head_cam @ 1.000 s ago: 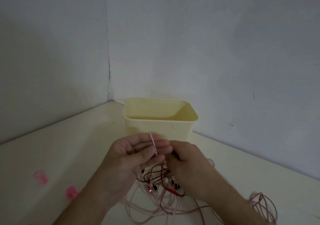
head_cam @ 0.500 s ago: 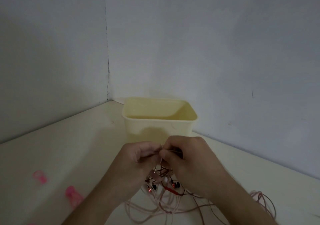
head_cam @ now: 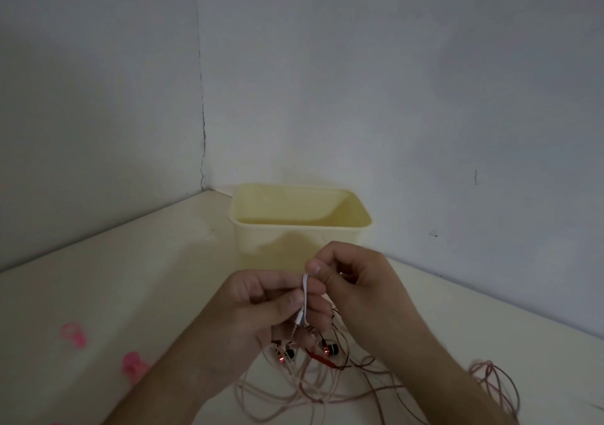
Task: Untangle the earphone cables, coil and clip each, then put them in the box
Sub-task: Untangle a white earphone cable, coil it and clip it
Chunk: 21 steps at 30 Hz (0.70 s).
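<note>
Left hand (head_cam: 261, 307) and right hand (head_cam: 353, 277) both pinch a white cable (head_cam: 305, 297), raised above the tangled earphone cables (head_cam: 313, 379) at the table's (head_cam: 130, 277) near edge. Yellow box (head_cam: 299, 225) stands open at the far corner. Two pink clips (head_cam: 134, 364) lie near the left edge.

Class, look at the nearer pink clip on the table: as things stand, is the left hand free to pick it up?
Probably not yet. The left hand is pinching a white cable together with the right hand. The path to the pink clip itself looks unobstructed.

No readable text, labels, brands, numbers or signs on anything in view
</note>
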Available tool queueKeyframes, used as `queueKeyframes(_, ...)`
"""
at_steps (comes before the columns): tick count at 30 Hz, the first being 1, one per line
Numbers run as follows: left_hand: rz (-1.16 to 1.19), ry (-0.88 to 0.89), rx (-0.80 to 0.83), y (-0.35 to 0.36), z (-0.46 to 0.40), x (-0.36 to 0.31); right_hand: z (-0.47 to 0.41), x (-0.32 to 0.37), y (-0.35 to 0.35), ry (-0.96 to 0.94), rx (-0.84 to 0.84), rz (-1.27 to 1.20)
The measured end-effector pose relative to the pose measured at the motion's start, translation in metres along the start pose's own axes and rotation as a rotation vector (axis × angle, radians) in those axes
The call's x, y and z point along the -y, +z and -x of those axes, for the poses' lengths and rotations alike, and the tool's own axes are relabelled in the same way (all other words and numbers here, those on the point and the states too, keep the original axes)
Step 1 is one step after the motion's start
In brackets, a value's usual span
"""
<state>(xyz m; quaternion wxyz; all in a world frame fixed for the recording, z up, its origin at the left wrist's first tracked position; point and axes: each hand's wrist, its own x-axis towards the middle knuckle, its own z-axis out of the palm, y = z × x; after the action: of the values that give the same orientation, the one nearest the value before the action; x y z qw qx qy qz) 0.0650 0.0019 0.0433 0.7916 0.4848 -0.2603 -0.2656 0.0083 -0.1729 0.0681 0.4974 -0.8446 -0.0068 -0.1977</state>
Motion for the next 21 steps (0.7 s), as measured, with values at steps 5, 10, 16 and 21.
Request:
queueKeyframes(5, 0.059, 0.109, -0.184, 0.001, -0.002, -0.001, 0.002, -0.006, 0.01, 0.003, 0.085, 0.071)
queueKeyframes(10, 0.037, 0.181, -0.303, 0.001, -0.004, -0.002, 0.006, -0.003, 0.018, 0.04, 0.198, 0.177)
queueKeyframes(16, -0.005, 0.221, -0.365, 0.003, -0.005, 0.001, 0.009, 0.003, 0.022, 0.025, 0.318, 0.295)
queueKeyframes(21, -0.079, 0.212, -0.382, 0.006, -0.005, 0.005, 0.011, 0.003, 0.024, -0.004, 0.345, 0.326)
